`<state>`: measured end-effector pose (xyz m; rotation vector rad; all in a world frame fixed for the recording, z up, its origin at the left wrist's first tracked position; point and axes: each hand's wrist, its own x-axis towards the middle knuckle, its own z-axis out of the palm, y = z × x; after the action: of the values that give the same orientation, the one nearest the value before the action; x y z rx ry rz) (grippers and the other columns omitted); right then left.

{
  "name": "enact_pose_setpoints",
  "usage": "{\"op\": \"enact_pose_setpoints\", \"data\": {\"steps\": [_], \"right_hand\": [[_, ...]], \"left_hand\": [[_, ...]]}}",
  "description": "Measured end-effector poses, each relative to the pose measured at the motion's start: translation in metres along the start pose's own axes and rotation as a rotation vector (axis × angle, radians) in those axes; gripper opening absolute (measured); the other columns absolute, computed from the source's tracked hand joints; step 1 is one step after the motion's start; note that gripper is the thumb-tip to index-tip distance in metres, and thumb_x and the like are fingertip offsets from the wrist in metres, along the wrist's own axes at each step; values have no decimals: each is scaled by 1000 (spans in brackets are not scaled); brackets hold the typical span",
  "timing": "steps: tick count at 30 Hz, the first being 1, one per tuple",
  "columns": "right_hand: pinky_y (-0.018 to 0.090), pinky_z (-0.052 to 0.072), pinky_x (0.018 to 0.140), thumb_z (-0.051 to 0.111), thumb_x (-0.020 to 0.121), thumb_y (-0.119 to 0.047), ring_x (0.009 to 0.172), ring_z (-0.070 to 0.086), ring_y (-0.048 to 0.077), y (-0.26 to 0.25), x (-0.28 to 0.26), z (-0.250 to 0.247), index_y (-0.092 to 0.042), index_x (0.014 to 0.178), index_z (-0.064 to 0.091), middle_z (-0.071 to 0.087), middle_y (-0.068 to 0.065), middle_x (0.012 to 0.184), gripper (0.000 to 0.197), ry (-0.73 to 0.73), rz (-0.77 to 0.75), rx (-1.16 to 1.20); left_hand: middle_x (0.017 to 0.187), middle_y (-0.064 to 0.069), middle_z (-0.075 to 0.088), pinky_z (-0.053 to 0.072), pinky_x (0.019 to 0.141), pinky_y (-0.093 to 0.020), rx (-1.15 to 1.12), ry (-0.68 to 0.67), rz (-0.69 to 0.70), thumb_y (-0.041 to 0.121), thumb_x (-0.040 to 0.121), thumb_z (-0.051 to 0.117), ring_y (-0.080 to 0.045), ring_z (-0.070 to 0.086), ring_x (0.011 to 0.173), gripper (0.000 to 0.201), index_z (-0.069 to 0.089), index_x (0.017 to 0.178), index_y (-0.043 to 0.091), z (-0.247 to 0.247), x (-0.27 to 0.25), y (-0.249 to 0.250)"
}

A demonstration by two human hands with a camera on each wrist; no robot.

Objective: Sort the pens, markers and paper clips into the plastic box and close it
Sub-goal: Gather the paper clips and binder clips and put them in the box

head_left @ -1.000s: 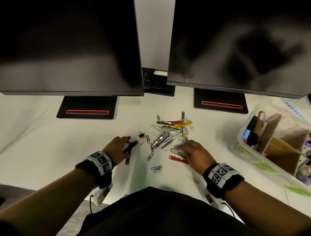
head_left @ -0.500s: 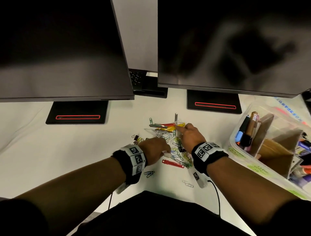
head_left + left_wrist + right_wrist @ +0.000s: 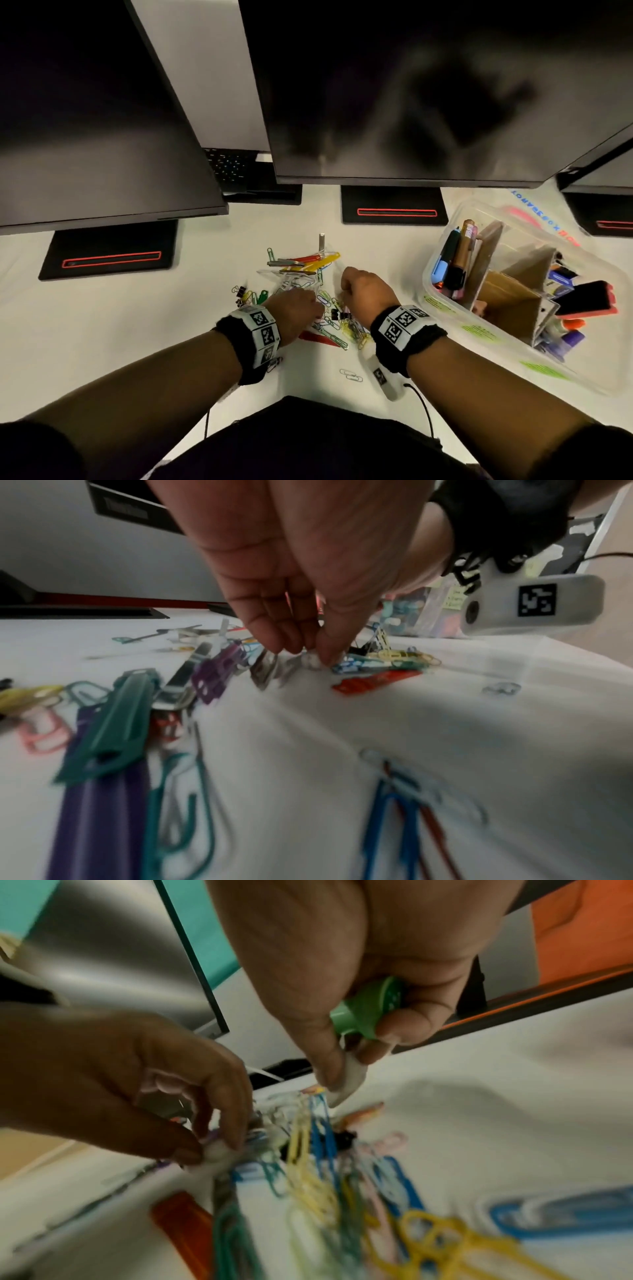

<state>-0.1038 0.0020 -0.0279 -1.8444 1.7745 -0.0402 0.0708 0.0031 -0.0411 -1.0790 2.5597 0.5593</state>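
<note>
A heap of coloured paper clips [image 3: 337,329] and longer clips [image 3: 308,262] lies on the white cloth [image 3: 137,325] mid-table. My left hand [image 3: 298,311] is at the heap's left side; its fingertips [image 3: 308,653] pinch a small white bunch that looks like a fold of the cloth. My right hand [image 3: 356,291] is curled over the heap's far right. In the right wrist view it grips a green plastic piece [image 3: 369,1012] while thumb and finger pinch a white bit [image 3: 346,1080]. The open clear plastic box [image 3: 428,291] stands to the right.
Markers [image 3: 452,257] and cardboard dividers [image 3: 507,294] fill the box. Two dark monitors [image 3: 376,102] overhang the back, with black stands [image 3: 109,250] below them. A red clip [image 3: 318,339] and two loose clips [image 3: 351,375] lie near me.
My left hand has moved right from the green and purple clips to the heap. The right hand reached to the heap's far side, then drew back and curled.
</note>
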Motion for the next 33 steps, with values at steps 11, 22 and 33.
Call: {"op": "enact_pose_setpoints", "data": {"steps": [11, 22, 33], "right_hand": [[17, 36, 82, 56, 92, -15, 93, 56, 14, 31, -81, -88, -13, 113, 65, 60, 5, 105, 24, 444, -59, 272], [27, 39, 73, 53, 91, -14, 98, 60, 34, 130, -125, -115, -4, 110, 62, 64, 18, 103, 23, 307, 430, 76], [21, 38, 87, 53, 80, 7, 108, 55, 34, 137, -137, -122, -8, 114, 62, 56, 18, 116, 38, 333, 352, 200]], "left_hand": [[110, -3, 49, 42, 88, -20, -240, 96, -71, 14, 88, 50, -12, 49, 92, 27, 56, 114, 11, -24, 9, 3], [96, 13, 48, 47, 79, -20, -409, 368, 201, 22, 88, 56, -4, 52, 84, 19, 61, 106, 21, -100, 48, 110], [125, 0, 58, 36, 102, -26, -269, 287, 322, 16, 92, 49, -17, 49, 119, 32, 57, 124, 18, -106, 103, 181]]}}
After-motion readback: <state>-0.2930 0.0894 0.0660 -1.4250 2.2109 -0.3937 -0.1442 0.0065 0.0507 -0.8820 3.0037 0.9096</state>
